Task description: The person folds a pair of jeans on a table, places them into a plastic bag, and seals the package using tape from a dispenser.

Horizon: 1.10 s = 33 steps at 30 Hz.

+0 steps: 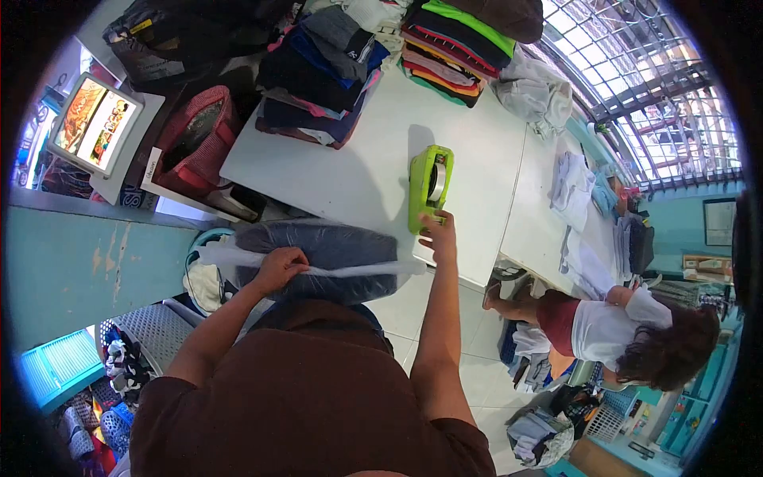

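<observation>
Tabletop (469, 143) ahead, left fingers (296, 258) pinch a dark bundle's (346, 245) sheer plastic (346, 272); right fingers (433, 221) touch a dispenser (418, 191), grip unclear.

Tape dispenser (420, 195) on table (473, 187), clothes stacks (314, 79) behind it; bundle (346, 245) before table; basket (179, 175) left of table.

Holds dark plastic-wrapped bundle (342, 240) with left hand (278, 269). Touches green tape dispenser (418, 195) near table's (477, 159) front edge with right hand (439, 234).
</observation>
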### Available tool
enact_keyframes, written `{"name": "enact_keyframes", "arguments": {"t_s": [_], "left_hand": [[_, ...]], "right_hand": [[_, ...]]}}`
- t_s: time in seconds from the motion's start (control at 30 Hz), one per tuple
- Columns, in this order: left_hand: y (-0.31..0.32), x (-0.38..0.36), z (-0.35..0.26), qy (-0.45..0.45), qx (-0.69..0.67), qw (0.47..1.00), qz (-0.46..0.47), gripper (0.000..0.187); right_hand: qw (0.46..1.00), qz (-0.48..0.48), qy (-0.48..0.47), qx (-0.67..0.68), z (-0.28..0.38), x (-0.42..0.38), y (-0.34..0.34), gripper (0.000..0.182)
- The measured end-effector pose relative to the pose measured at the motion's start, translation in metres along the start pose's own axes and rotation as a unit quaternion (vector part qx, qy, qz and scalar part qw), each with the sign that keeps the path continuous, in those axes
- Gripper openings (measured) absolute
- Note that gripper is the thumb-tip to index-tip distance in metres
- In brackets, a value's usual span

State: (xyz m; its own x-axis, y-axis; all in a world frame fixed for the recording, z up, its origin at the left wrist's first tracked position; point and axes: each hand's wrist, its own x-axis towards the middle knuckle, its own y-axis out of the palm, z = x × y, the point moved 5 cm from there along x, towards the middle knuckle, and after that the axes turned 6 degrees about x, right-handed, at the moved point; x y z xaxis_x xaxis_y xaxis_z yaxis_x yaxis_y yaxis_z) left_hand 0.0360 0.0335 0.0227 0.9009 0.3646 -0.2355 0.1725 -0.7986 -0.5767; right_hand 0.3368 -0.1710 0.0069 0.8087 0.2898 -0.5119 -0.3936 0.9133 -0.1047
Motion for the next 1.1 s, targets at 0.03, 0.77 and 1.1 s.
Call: {"name": "enact_keyframes", "arguments": {"t_s": [0.03, 0.77, 1.1], "left_hand": [[0.001, -0.001, 0.002, -0.007, -0.022, 1.000, -0.002, 0.013], [0.003, -0.001, 0.006, 0.006, 0.011, 1.000, -0.006, 0.013], [0.003, 0.000, 0.008, 0.027, 0.015, 0.999, -0.006, 0.012]], "right_hand": [[0.998, 0.024, 0.041, 0.040, 0.007, -0.003, 0.000, 0.053], [0.920, 0.037, -0.104, 0.377, -0.060, -0.045, -0.008, 0.017], [0.960, -0.050, -0.232, -0.148, -0.075, -0.010, -0.059, 0.010]]}}
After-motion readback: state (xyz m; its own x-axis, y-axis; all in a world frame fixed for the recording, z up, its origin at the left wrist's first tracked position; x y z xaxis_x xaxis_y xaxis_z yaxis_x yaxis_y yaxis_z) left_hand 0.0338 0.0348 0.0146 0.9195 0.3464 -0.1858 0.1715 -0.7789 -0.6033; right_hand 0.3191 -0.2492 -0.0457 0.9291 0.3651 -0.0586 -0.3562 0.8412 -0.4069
